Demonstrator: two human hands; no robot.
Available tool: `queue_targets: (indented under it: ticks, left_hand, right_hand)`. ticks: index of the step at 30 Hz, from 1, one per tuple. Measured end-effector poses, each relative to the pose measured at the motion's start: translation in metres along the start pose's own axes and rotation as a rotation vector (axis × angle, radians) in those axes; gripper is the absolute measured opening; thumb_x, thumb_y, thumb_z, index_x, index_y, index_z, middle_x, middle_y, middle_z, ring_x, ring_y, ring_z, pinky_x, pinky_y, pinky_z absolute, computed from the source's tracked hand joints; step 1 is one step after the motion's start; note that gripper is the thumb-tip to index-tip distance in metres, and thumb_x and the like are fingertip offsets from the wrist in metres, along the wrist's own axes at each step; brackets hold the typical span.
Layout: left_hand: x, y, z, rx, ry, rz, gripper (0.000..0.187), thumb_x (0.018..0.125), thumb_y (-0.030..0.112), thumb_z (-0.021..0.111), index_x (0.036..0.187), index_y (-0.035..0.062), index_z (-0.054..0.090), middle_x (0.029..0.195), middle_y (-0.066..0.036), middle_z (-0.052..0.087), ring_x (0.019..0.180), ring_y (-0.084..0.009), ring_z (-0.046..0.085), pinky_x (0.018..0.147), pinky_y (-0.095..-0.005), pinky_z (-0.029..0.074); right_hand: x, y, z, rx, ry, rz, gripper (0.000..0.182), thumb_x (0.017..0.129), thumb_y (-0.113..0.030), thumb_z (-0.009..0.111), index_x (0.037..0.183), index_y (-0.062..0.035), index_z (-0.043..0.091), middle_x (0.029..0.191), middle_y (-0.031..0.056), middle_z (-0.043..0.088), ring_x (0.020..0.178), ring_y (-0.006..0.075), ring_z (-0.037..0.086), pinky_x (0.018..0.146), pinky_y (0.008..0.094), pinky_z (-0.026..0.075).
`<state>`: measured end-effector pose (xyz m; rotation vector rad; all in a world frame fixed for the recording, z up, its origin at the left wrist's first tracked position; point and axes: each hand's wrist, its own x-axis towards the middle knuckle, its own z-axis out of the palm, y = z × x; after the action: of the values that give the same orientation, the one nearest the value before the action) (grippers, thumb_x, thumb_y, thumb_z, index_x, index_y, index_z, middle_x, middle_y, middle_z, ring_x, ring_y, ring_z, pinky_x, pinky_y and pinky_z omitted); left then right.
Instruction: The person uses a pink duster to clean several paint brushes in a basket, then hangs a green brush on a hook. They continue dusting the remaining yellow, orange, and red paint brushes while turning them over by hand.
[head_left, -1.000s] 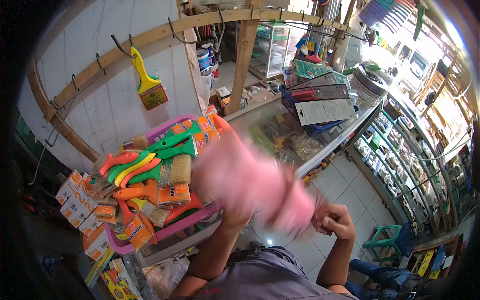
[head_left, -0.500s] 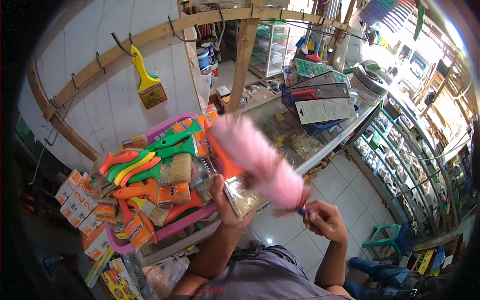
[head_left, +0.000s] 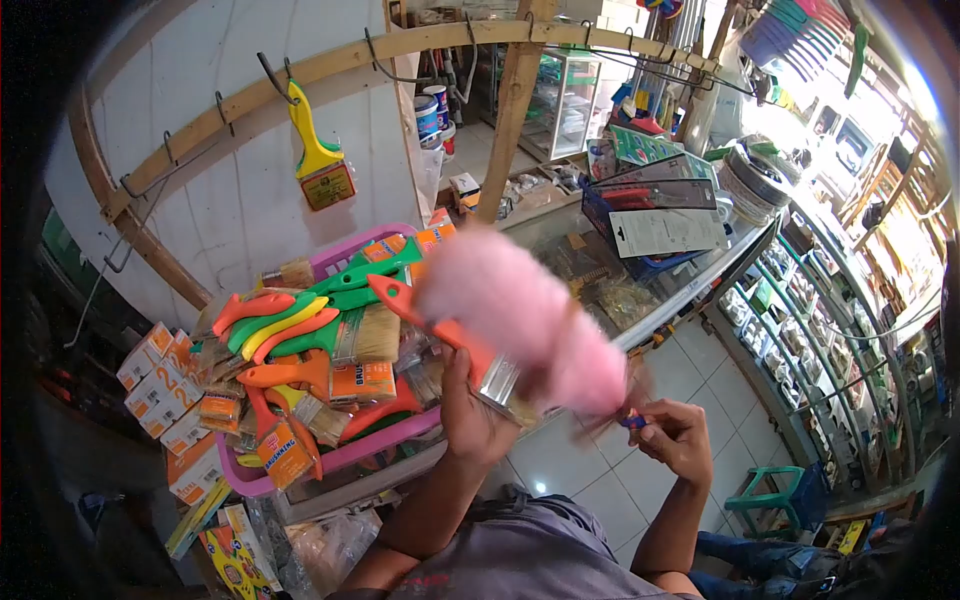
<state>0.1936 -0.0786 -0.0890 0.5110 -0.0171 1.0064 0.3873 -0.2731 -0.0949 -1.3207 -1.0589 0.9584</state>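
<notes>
My right hand (head_left: 678,440) is closed around the blue end of a fluffy pink duster (head_left: 510,300), which is smeared by motion. The duster stretches up and left, over part of the wide paintbrush (head_left: 466,338) in my left hand (head_left: 474,420). That brush has an orange handle and a silver metal band; its bristles are partly hidden by the duster. Left of it, a pink plastic basket (head_left: 252,486) is heaped with paintbrushes with green (head_left: 372,268), orange and yellow handles, several with orange card sleeves. My left hand is just beyond the basket's right side.
A yellow-green paintbrush (head_left: 320,160) hangs from a hook on the curved wooden rail (head_left: 262,95). White-and-orange boxes (head_left: 160,395) stand left of the basket. On the glass counter (head_left: 560,232) sits a blue basket (head_left: 640,262) with packaged items. A green stool (head_left: 765,495) and another person's legs (head_left: 745,548) are at lower right.
The duster has swept a little across the paintbrush, showing more of its orange handle. My view has shifted slightly, moving the scene a little right. Both hands keep their hold.
</notes>
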Motion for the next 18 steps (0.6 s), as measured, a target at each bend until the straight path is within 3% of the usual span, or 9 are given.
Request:
queue_targets:
  ticks: [1,2,6,9,10,13,15,17,18]
  left_hand:
    - [-0.005,0.003,-0.001,0.074,0.134,-0.03,0.066,0.1,0.046,0.05,0.154,0.0199,0.023,0.159,-0.017,0.023,0.146,-0.0346,0.026,0.111,-0.0641,0.032]
    - [0.003,0.001,0.0,0.111,-0.217,0.041,0.058,0.103,0.044,0.046,0.153,0.0243,0.023,0.16,-0.017,0.018,0.146,-0.0344,0.025,0.111,-0.0632,0.033]
    - [0.003,0.006,0.005,-0.101,-0.115,-0.084,0.061,0.1,0.047,0.047,0.154,0.0362,0.019,0.16,-0.014,0.018,0.147,-0.0347,0.023,0.111,-0.0655,0.032]
    - [-0.004,0.0,-0.002,0.064,-0.147,0.004,0.062,0.104,0.042,0.041,0.157,0.0342,0.008,0.159,-0.014,0.019,0.146,-0.036,0.025,0.114,-0.0598,0.031]
    - [-0.004,0.0,0.0,0.032,-0.122,0.019,0.062,0.104,0.04,0.04,0.157,0.0344,0.007,0.16,-0.015,0.018,0.145,-0.0369,0.026,0.114,-0.0584,0.032]
    - [0.0,0.007,0.013,-0.02,-0.15,0.025,0.062,0.105,0.038,0.04,0.157,0.0369,0.006,0.161,-0.017,0.015,0.143,-0.0389,0.029,0.111,-0.0561,0.038]
    - [-0.002,0.014,0.02,-0.009,-0.101,0.016,0.061,0.105,0.038,0.041,0.157,0.0366,0.007,0.16,-0.018,0.016,0.142,-0.0395,0.03,0.11,-0.0553,0.039]
    - [-0.007,0.014,0.002,-0.72,-0.024,-0.106,0.06,0.104,0.045,0.038,0.157,0.0325,0.013,0.159,-0.014,0.023,0.144,-0.0323,0.03,0.115,-0.0595,0.028]
    - [-0.011,0.016,-0.002,-0.457,-0.019,-0.045,0.06,0.104,0.047,0.037,0.157,0.0282,0.017,0.159,-0.011,0.026,0.144,-0.0304,0.03,0.117,-0.0584,0.025]
  right_hand:
    - [-0.001,-0.006,-0.001,0.038,0.081,0.128,0.024,0.08,-0.013,0.081,0.095,0.0031,0.073,0.081,0.0088,0.073,0.062,0.012,0.063,0.055,0.0264,0.048]
    - [-0.006,-0.001,-0.015,-0.072,-0.066,0.06,0.022,0.081,-0.011,0.08,0.096,0.0031,0.073,0.079,0.0088,0.072,0.06,0.0111,0.063,0.054,0.026,0.048]
    - [0.006,0.016,-0.03,-0.195,-0.138,-0.447,0.024,0.081,-0.009,0.078,0.101,0.002,0.071,0.074,0.0069,0.07,0.058,0.0063,0.06,0.05,0.021,0.044]
    - [0.008,-0.011,0.0,-0.135,0.275,0.018,0.025,0.078,-0.008,0.08,0.099,0.0028,0.071,0.076,0.0089,0.071,0.064,0.0112,0.065,0.054,0.0227,0.048]
    - [0.005,-0.007,-0.003,-0.202,0.16,0.059,0.022,0.079,-0.008,0.079,0.097,0.003,0.071,0.08,0.0083,0.072,0.066,0.0127,0.066,0.056,0.0243,0.049]
    - [0.016,-0.003,-0.001,-0.302,-0.271,-0.369,0.02,0.084,-0.01,0.076,0.1,0.0017,0.071,0.087,0.0068,0.072,0.072,0.0109,0.064,0.062,0.0248,0.051]
    - [0.019,0.002,0.005,-0.306,0.0,-0.207,0.021,0.084,-0.01,0.076,0.101,0.0021,0.071,0.088,0.008,0.072,0.076,0.0128,0.066,0.065,0.0256,0.052]
    - [0.021,-0.003,0.016,-0.258,0.147,-0.086,0.023,0.085,-0.011,0.076,0.103,0.0024,0.071,0.088,0.0091,0.071,0.078,0.0139,0.067,0.067,0.0263,0.052]
    - [0.022,-0.011,0.024,-0.209,0.157,-0.048,0.023,0.085,-0.011,0.076,0.103,0.0025,0.071,0.087,0.0095,0.071,0.078,0.0141,0.067,0.067,0.0267,0.052]
